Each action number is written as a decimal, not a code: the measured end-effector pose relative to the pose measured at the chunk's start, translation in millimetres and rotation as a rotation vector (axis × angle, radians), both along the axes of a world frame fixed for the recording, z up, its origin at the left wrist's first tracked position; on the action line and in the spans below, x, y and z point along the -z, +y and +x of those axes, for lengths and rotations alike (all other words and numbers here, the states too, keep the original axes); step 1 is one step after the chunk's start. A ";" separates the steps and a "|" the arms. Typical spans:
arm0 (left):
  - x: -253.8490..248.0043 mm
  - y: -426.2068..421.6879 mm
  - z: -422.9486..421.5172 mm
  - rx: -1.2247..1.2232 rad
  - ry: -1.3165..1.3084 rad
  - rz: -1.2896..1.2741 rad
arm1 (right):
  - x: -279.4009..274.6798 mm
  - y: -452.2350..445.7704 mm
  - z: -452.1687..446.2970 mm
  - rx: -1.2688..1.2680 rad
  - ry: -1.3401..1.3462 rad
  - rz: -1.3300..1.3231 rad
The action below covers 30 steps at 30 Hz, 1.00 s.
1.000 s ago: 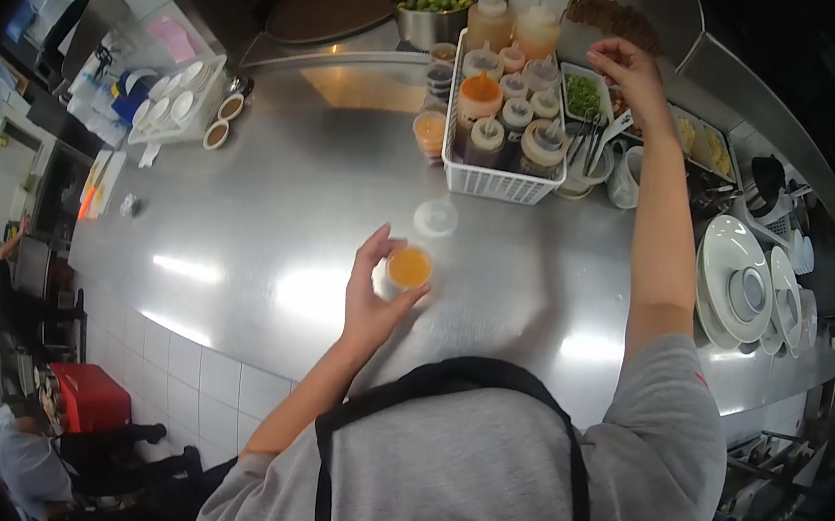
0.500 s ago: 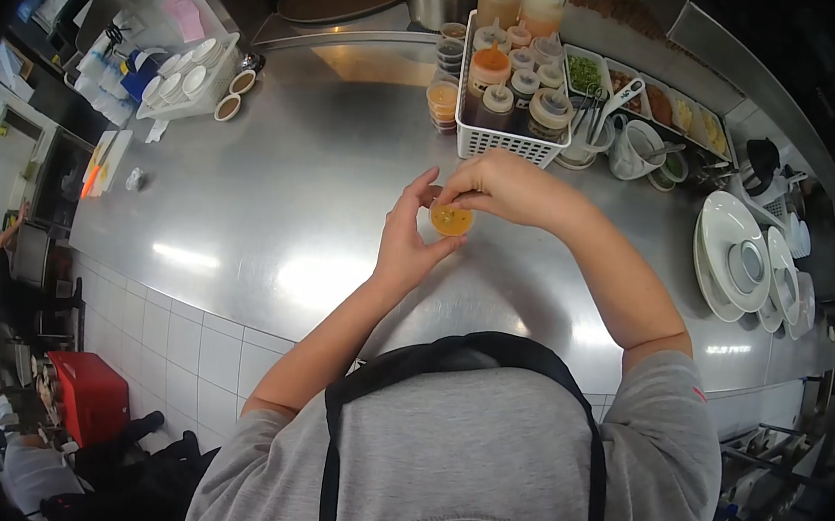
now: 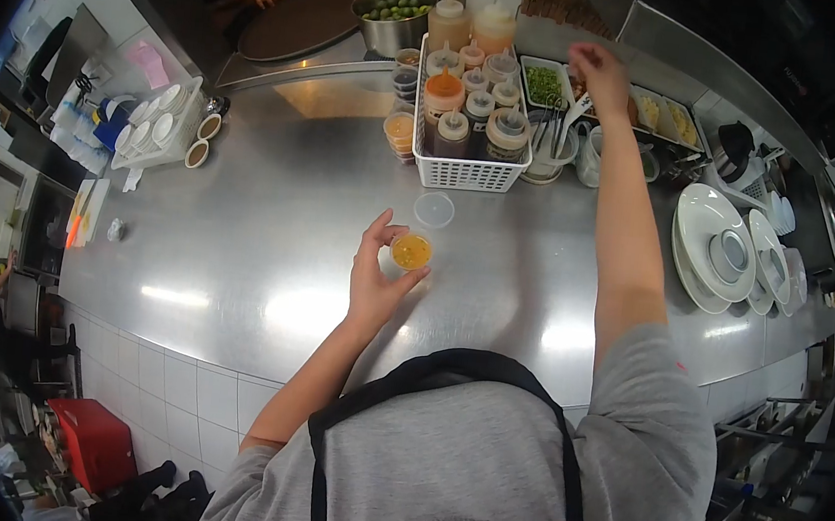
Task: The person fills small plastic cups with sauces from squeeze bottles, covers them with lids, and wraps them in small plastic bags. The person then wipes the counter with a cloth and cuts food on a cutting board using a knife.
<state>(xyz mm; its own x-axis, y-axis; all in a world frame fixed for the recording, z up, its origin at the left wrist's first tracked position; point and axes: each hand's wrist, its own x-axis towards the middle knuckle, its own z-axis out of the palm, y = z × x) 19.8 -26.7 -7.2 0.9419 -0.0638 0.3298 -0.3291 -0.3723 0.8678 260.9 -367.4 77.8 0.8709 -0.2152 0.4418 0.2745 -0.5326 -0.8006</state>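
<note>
While the left hand [image 3: 377, 279] clasps a small cup [image 3: 411, 252], right hand [image 3: 603, 81] well beyond it, grip unclear

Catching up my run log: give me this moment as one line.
left hand: gripping cup of yellow-orange liquid | right hand: extended beside chopped greens, grip unclear | clear lid: on counter, off cup

On the bench [image 3: 241, 213], a white basket [image 3: 188, 118] of small dishes [image 3: 162, 126] sits far left beside two sauce cups [image 3: 198, 153]; white plates [image 3: 694, 227] lie right, a steel pot [image 3: 393, 35] far. Near left: a red box [image 3: 96, 443].
</note>
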 end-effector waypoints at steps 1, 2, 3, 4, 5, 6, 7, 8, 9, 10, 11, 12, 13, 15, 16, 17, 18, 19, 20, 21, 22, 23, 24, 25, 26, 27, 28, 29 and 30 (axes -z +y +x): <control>0.3 -0.2 0.5 -0.002 -0.002 -0.001 | 13.8 -16.1 31.2 -0.002 -0.002 -0.001; 0.6 0.1 0.3 -0.006 0.008 -0.006 | 29.6 -28.2 59.9 -0.002 -0.049 -0.395; 0.6 0.5 0.4 -0.011 0.017 -0.010 | 34.2 -27.3 69.4 -0.002 -0.099 -0.787; 0.4 1.0 0.6 -0.017 0.015 -0.009 | 40.5 -26.9 76.0 -0.007 -0.103 -0.786; 0.1 2.6 0.4 -0.003 0.024 0.008 | 47.2 -25.5 82.3 0.107 -0.033 -0.825; -0.3 4.2 0.7 0.010 0.033 0.025 | 49.2 -20.8 85.1 0.220 0.037 -0.863; -0.9 4.7 1.1 0.003 0.031 0.027 | 35.6 -13.7 80.7 0.214 0.033 -0.861; -1.6 4.3 0.9 -0.010 0.001 0.018 | 16.5 -11.2 76.8 0.211 0.200 -0.809; -2.3 4.1 0.2 -0.021 -0.028 0.007 | 6.9 -10.3 75.8 0.208 0.369 -0.756; -3.0 4.7 -0.8 -0.025 -0.025 0.006 | 15.1 -14.5 80.1 0.204 0.370 -0.758; -4.4 5.4 -1.3 0.000 -0.011 0.017 | 24.6 -19.7 81.4 0.187 0.342 -0.759; -6.1 5.7 -1.8 0.026 0.001 0.028 | 25.6 -19.3 77.1 0.171 0.313 -0.758; -7.7 4.9 -2.9 0.028 0.002 0.027 | 27.7 -19.3 70.8 0.172 0.315 -0.759; -11.5 2.9 -5.0 0.032 0.005 0.040 | 29.2 -13.0 39.0 0.193 -0.165 -0.713; -14.1 2.2 -5.2 0.031 0.004 0.041 | 23.0 -4.9 16.4 0.201 -0.324 -0.698; -16.7 1.6 -5.6 0.045 -0.006 0.032 | 0.2 7.7 -17.5 0.133 -0.308 -0.504; -18.6 0.6 -7.1 0.057 -0.013 0.022 | -14.4 16.8 -50.2 0.063 -0.286 -0.312; -19.8 -0.8 -7.8 0.053 -0.005 0.023 | -17.6 20.9 -77.5 -0.028 -0.033 -0.153; -20.9 -2.0 -8.2 0.070 -0.031 0.016 | -14.3 24.8 -104.4 -0.115 0.223 0.011; -22.6 -2.4 -8.6 0.090 -0.058 0.011 | -4.7 32.5 -131.5 -0.306 0.387 0.063; -25.9 -3.0 -9.4 0.095 -0.052 0.014 | 5.1 42.9 -154.7 -0.496 0.547 0.115; -29.5 -5.0 -10.1 0.116 -0.051 0.000 | 15.9 56.4 -170.5 -0.607 0.711 0.154; -30.5 -7.0 -12.7 0.139 -0.045 -0.015 | 29.3 72.2 -183.7 -0.716 0.878 0.196; -29.8 -9.0 -15.0 0.145 -0.041 -0.017 | 44.4 88.2 -194.7 -0.741 0.932 0.331; -29.7 -10.9 -16.3 0.162 -0.027 -0.023 | 54.9 102.1 -200.5 -0.766 0.978 0.466; -29.6 -12.2 -17.8 0.178 -0.013 -0.028 | 58.2 112.8 -202.6 -0.761 0.977 0.470; -29.7 -13.2 -19.9 0.184 -0.009 -0.027 | 60.7 122.3 -205.4 -0.775 1.024 0.639; -30.2 -14.2 -21.5 0.197 0.003 -0.019 | 61.7 128.2 -207.9 -0.787 1.066 0.809; -30.6 -14.9 -22.8 0.209 0.014 -0.010 | 61.0 131.5 -209.3 -0.783 1.065 0.814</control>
